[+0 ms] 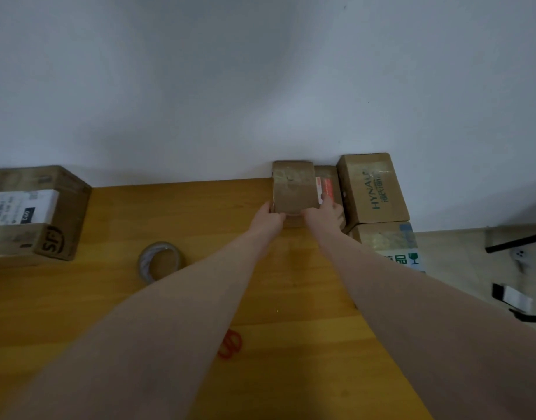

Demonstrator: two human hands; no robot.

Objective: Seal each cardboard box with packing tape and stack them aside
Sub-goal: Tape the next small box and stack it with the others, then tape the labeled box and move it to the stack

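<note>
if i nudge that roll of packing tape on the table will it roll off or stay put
The tape roll seems to lie flat on its side on the table, hole facing up, so a nudge would probably slide it, not roll it. It looks like a stiff ring, likely to keep its shape when gripped. The smooth wood may let it skid easily.

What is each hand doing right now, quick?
Left hand: grips the near left corner of the small box.
Right hand: grips the same box at its near right side.
</note>
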